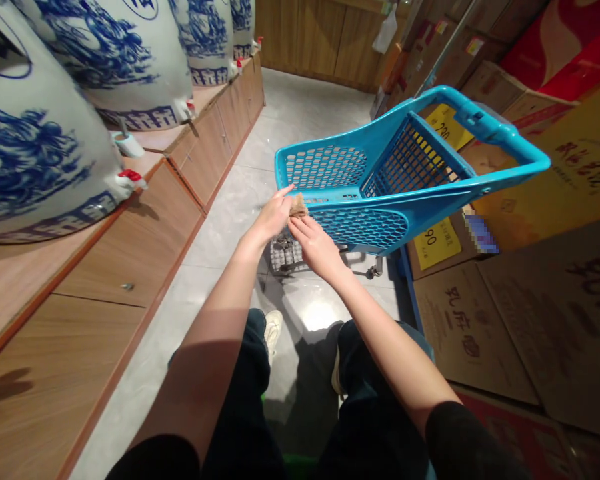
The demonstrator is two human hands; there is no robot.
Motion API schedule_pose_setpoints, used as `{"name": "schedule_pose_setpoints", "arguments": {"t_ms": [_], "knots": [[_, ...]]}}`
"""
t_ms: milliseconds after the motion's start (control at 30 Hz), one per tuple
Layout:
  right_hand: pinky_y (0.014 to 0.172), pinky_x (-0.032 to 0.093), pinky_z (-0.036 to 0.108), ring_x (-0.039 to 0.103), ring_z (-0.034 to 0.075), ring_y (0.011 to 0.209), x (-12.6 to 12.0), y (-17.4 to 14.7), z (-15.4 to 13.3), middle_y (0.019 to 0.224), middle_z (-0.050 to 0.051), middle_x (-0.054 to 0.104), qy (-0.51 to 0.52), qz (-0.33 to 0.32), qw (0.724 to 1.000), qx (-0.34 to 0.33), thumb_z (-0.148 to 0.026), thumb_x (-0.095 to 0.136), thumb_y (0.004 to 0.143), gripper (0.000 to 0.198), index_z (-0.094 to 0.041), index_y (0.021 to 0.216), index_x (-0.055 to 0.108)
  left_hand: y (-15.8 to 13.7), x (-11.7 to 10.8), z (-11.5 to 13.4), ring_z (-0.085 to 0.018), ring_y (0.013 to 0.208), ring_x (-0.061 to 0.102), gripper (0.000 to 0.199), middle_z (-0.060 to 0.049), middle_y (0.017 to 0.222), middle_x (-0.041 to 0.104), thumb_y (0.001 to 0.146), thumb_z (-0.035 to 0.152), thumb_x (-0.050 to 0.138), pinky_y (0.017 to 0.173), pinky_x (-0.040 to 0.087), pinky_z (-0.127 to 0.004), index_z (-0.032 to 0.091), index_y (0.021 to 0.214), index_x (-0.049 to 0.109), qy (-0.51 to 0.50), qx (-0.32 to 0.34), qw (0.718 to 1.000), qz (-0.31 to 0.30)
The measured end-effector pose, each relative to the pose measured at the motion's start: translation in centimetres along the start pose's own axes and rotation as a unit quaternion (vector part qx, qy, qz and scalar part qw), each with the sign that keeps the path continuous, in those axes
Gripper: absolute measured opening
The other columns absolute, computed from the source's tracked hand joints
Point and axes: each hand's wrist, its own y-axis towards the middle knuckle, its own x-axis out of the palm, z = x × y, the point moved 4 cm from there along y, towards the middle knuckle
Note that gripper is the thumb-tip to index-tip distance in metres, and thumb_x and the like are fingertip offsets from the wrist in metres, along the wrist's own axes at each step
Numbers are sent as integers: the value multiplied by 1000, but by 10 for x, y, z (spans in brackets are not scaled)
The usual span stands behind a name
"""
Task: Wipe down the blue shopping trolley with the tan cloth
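two hands, our left hand (271,217) and right hand (320,249), are holding a tan cloth (299,206) at the blue cart's rim (380,199). our fingers are pinching it.

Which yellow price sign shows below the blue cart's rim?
The lower sign, showing 90; the other sign appears higher, framed by the blue handle.
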Motion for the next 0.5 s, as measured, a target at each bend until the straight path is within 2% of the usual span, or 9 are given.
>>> {"name": "schedule_pose_setpoints", "arguments": {"t_ms": [100,167,233,300,400,500], "knots": [[127,48,46,61,24,142,-2,2,2,144,9,73,52,3,999,-2,4,50,84,61,-20,135,75,-2,1,1,-24,150,55,50,-9,157,63,105,34,35,130,40,-41,18,137,71,-5,-1,1000,13],[122,52,45,68,23,132,-15,2,11,131,8,79,99,59,993,39,1,49,85,53,-22,122,80,-4,4,7,-25,154,51,48,-9,150,69,108,35,36,133,33,-48,20,129,76,23,14,1000,6],[115,56,43,73,23,121,-28,1,22,120,7,82,165,130,973,99,-3,47,86,48,-22,111,83,-6,8,15,-27,155,48,46,-10,142,74,109,36,37,135,26,-54,20,117,80,70,33,997,1],[110,59,40,75,22,113,-37,-1,32,115,6,83,248,194,936,158,-9,47,86,43,-21,106,83,-8,10,24,-29,154,50,44,-11,143,74,110,36,38,135,24,-58,19,120,78,100,48,994,16],[106,60,39,76,22,110,-43,-4,46,115,6,83,357,257,869,226,-20,54,89,33,-20,108,81,-14,12,42,-28,152,51,46,-13,154,65,112,39,40,133,30,-52,18,141,68,83,98,991,42],[106,60,40,75,23,111,-46,-7,63,118,7,82,413,305,812,276,-32,65,88,30,-19,112,78,-25,21,62,-29,154,49,56,-15,161,58,108,50,51,131,36,-45,18,153,57,45,178,983,-2]]}}
